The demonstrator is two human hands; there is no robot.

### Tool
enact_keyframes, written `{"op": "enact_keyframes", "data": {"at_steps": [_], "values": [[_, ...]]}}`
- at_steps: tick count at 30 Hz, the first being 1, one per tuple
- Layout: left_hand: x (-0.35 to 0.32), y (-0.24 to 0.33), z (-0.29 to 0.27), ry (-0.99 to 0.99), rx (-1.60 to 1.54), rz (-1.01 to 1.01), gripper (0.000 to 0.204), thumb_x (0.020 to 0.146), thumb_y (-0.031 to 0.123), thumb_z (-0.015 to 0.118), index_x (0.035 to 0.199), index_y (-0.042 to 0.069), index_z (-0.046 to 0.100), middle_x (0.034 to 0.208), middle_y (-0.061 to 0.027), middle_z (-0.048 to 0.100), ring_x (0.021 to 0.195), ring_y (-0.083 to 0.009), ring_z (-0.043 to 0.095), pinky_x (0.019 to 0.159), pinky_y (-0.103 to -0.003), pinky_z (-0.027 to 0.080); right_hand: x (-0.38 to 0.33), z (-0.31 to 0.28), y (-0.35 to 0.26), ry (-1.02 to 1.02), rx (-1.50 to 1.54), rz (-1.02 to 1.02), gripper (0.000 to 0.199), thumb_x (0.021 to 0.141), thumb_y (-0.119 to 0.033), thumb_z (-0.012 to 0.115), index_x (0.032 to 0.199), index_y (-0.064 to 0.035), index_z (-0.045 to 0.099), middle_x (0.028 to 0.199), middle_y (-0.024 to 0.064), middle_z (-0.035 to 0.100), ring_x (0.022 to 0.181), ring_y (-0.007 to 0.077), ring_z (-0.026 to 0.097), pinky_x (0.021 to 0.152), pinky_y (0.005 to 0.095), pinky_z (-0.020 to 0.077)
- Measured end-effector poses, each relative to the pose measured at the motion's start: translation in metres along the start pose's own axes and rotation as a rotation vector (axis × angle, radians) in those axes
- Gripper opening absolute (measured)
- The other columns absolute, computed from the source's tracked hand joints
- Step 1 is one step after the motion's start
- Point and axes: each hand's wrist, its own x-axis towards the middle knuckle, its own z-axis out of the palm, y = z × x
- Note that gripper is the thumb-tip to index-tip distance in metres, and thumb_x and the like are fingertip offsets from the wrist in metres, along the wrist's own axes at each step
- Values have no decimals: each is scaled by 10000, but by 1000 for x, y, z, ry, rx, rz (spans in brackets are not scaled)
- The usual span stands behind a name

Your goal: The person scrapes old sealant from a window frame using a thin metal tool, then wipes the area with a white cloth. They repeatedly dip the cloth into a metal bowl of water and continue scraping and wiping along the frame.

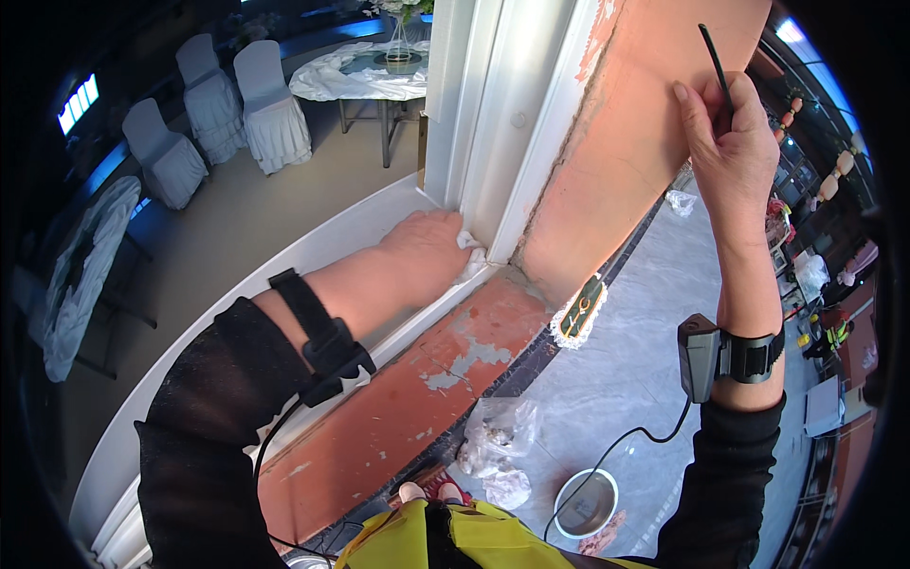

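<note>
My left hand is closed around a crumpled white cloth, pressed into the lower corner of the white window frame. The fingertips are partly hidden behind the back of the hand. In front of the salmon-coloured wall edge, my right hand is raised and pinches a thin black stick. Its upper end sticks up past the fingers; what it is exactly I cannot make out. Below the left forearm runs a salmon-painted sill with flaking grey patches.
On the floor below lie a clear plastic bag and a white-rimmed basin. A green tag with a white fringe shows by the sill corner. Beyond the frame stand covered white chairs and a cloth-draped round table. Cables hang from both wrist straps.
</note>
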Motion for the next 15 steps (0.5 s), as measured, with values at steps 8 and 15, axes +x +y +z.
{"op": "enact_keyframes", "data": {"at_steps": [8, 15], "values": [[-27, -12, -9, 78, -209, 104, 544, 805, 25, 563, 1326, 179, 548, 1253, -179, 474, 1114, -346, 478, 977, -388, 409, 0, 2, -2, 52, -12, -93, 257, 858, -192, 721, 808, -51, 512, 651, -25, 456, 584, 64, 404, 528, 220, 375], [-20, -2, -7, -2, 88, 134, 484, 863, 65, 499, 1326, 194, 557, 1123, -143, 503, 1049, -303, 488, 911, -391, 413, 0, -3, -4, 2, -58, -45, 239, 835, -260, 710, 845, -75, 561, 702, 85, 579, 613, 249, 587, 577, 341, 473]]}}
